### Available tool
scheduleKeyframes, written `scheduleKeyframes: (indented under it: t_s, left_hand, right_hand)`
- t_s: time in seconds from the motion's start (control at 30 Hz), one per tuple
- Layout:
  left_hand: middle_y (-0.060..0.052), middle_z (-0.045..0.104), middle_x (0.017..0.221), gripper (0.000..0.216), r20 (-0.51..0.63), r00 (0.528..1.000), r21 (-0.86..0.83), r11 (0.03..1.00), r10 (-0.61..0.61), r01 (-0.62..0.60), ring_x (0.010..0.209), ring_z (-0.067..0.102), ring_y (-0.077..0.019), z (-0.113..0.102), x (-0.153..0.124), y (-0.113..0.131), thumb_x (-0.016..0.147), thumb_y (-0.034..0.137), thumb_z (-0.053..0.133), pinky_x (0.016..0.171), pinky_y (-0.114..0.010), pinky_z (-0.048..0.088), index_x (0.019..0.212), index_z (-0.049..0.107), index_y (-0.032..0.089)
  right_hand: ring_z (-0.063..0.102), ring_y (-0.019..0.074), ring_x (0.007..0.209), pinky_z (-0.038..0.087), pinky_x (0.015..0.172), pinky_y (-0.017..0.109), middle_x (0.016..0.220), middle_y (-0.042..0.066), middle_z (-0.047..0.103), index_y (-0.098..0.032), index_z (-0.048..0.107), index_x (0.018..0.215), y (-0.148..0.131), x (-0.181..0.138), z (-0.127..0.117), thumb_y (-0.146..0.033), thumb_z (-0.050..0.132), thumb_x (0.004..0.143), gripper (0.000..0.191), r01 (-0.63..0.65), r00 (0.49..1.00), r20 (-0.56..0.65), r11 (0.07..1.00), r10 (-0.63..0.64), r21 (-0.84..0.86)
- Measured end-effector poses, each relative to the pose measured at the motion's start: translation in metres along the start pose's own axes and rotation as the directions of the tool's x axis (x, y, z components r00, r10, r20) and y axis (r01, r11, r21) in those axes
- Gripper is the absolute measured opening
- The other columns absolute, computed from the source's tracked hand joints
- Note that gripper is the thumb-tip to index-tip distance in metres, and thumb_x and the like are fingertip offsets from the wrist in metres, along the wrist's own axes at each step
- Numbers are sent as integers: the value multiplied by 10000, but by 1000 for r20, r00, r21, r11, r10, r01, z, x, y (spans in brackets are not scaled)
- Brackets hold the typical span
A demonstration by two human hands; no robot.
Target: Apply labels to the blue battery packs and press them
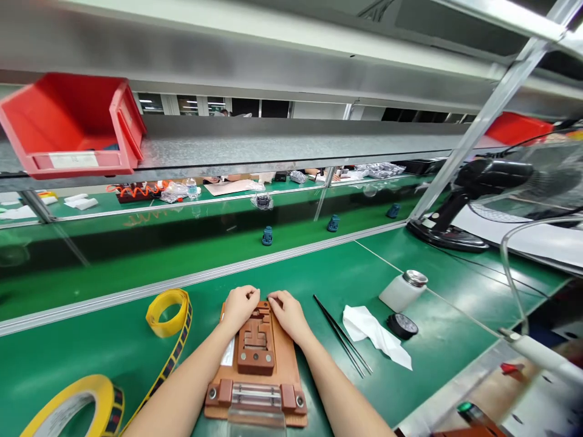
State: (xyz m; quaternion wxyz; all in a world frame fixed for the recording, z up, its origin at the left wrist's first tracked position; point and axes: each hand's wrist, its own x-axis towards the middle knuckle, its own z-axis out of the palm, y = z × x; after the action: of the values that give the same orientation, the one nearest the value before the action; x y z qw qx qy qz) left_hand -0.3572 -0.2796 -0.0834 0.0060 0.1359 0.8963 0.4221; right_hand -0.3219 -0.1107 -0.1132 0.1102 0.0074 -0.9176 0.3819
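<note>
A brown jig (291, 364) lies on the green bench in front of me, with a raised slotted block (255, 364) in its middle and a clear hinged cover (256, 419) folded out at its near end. My left hand (242, 308) rests over the block's far left corner, its fingers curled closed. Across from it, my right hand (288, 314) lies along the far right corner, fingers bent inward and closed. The two hands nearly meet. Whatever the fingertips pinch is hidden or too small to name.
Left of the jig, a yellow tape roll (170, 311) trails a dark-patterned strip to a larger roll (93, 406). To the right lie black tweezers (341, 334), a white tissue (371, 331), a white bottle (403, 291) and a round black disc (402, 326). A fan (460, 200) stands behind.
</note>
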Motion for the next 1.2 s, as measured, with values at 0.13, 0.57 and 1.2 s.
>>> scheduleKeyframes:
  t_s: [0.13,0.57,1.2]
  left_hand:
    - [-3,645,634,361,20,1000,-31,999,10,-9,622,552,-158,-2,6,-2,914,406,489,589,-254,319,692,696,211]
    - [3,674,641,398,66,998,-105,994,-2,9,607,569,-170,-1,23,-13,913,481,458,603,-270,338,737,718,238]
    - [-193,728,1037,655,409,901,-713,567,-142,413,824,739,-245,-52,-29,16,996,611,249,689,-336,595,1147,642,110]
  right_hand:
    - [685,198,890,516,830,291,926,39,744,-203,719,919,6,58,-5,-279,439,964,293,-84,996,-7,996,84,-4]
    - [620,272,1068,473,922,417,1304,154,489,-247,486,1386,-4,243,0,-348,609,921,492,-265,957,-146,960,250,-89]
    - [608,242,1200,461,1064,423,1287,90,646,-243,587,1221,-73,21,-74,-437,747,836,459,75,887,259,672,-382,737]
